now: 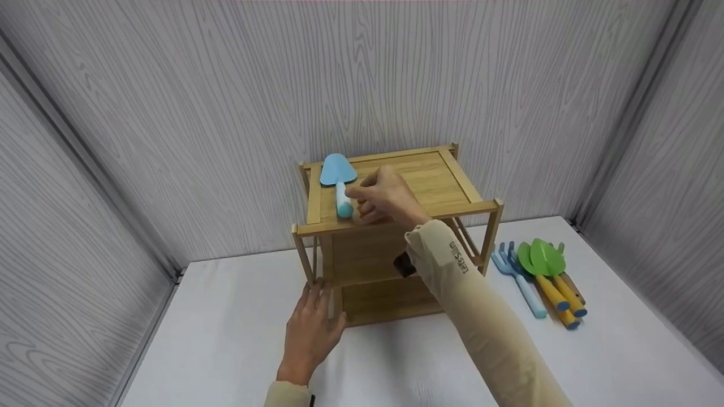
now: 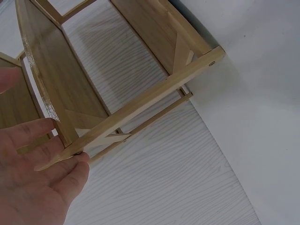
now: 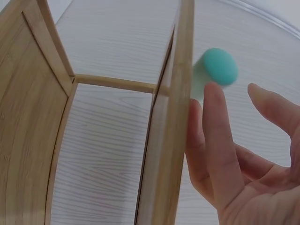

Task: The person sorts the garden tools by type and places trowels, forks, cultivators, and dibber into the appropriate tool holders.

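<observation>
My left hand (image 1: 310, 325), fingers extended, touches the rack (image 1: 424, 176). Beyond it, my right hand (image 1: 387, 195) is parted, gripping nothing; just left of its fingertips lies the blue trowel (image 1: 338, 172). From here I'd judge it light, stiff, slick: best pinched mid-handle.

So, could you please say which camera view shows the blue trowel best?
The head view, where the blue trowel shows blade and handle. The right wrist view catches only part of the handle, turquoise end foremost; the left wrist view shows none.

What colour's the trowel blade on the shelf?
The blade is light blue, clearest in the head view.
</observation>
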A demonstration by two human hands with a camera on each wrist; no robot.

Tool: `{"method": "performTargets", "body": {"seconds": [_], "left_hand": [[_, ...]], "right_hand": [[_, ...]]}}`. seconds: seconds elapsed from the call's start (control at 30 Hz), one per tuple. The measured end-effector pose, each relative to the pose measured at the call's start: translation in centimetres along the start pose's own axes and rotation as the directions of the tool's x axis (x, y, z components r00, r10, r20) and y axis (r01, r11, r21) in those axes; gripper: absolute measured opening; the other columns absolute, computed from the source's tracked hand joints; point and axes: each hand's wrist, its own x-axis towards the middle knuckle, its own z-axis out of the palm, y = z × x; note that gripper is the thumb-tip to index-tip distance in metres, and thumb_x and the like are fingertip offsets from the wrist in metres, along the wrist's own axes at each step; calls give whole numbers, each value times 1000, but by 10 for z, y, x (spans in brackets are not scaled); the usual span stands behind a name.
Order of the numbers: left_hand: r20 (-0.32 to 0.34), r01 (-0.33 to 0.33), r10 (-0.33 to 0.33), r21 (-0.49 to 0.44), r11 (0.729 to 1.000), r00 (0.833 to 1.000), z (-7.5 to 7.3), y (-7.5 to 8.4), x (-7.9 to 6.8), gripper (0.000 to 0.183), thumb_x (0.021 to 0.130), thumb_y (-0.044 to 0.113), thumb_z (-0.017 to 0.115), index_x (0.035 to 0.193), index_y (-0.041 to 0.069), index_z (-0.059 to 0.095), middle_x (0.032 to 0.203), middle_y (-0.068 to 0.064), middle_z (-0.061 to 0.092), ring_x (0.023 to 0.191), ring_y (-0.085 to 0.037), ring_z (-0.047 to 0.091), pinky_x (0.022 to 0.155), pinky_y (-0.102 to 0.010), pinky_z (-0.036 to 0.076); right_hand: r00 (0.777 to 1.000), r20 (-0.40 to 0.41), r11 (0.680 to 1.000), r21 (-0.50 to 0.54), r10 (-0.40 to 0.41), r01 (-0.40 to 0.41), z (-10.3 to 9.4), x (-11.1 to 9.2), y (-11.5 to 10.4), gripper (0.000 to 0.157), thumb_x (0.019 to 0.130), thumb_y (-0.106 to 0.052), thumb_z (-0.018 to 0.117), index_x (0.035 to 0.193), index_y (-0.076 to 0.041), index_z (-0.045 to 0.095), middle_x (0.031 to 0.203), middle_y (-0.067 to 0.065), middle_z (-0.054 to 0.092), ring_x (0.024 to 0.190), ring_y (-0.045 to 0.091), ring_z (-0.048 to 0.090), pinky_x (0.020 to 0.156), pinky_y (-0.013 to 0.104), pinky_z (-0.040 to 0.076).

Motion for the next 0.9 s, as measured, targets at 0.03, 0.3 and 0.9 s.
{"method": "performTargets", "body": {"seconds": [0.03,0.3,0.9], "left_hand": [[-6,-5,5,3,1000,1000,0,0,0,58,84,18,77,133,-8,59,137,-27,56,123,-50,55,89,-54,56],[-31,-19,19,-1,1000,999,-1,-1,1,55,85,16,76,132,-8,59,135,-26,57,122,-50,56,87,-55,56],[-25,-27,27,-16,1000,999,0,-3,2,55,84,14,75,131,-9,59,135,-27,57,122,-51,55,86,-54,57]], "right_hand": [[1000,6,1000,6,7,-7,-3,-2,0,23,94,-14,72,104,7,71,85,15,68,63,16,67,60,29,60],[998,42,993,106,56,-60,-19,-12,9,27,94,-12,71,115,6,68,107,21,69,77,22,71,66,32,62],[994,95,988,152,-55,40,-47,-37,35,35,98,-14,67,125,9,63,107,23,70,91,33,74,72,38,62]]}}
